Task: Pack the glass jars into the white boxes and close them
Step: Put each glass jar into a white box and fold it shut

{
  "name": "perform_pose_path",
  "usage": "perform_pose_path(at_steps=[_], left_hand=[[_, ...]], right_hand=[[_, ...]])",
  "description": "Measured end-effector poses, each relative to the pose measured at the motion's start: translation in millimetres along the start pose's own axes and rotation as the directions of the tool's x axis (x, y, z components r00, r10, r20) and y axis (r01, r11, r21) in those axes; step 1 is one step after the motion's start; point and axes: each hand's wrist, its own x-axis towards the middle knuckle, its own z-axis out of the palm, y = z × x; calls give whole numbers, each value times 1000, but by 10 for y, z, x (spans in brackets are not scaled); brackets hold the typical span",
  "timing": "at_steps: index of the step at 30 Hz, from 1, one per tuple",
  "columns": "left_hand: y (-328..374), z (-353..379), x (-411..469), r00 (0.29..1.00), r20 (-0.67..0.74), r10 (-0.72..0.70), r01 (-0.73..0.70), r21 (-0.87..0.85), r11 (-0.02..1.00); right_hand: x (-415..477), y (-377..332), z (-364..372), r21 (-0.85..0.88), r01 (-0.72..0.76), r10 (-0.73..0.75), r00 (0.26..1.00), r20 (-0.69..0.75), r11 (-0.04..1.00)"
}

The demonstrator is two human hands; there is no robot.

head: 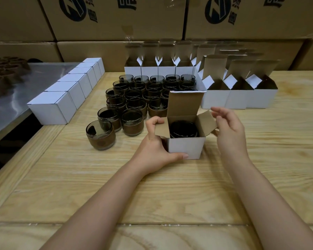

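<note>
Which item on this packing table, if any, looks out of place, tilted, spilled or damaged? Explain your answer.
Nothing stands out. The closed white boxes sit in a neat row, the glass jars stand upright together, and the box in the left hand is simply not yet closed.

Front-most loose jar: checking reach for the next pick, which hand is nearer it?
Left. The left hand grips the open box just right of that jar; the right hand is beyond the box, by its right flap.
</note>
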Motion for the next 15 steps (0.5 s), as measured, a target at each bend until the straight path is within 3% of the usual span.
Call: perform_pose_path(at_steps=[3,6,15], left_hand=[[13,5,-5,1000,6,15,-15,3,1000],[25,5,-13,999,4,40,-40,1,999],[59,10,-43,996,-25,91,-90,26,996]], right_hand=[[37,83,-38,279,-252,194,956,219,927],[23,155,45,196,-271,195,921,336,942],[-15,170,122,189,-255,193,936,296,948]])
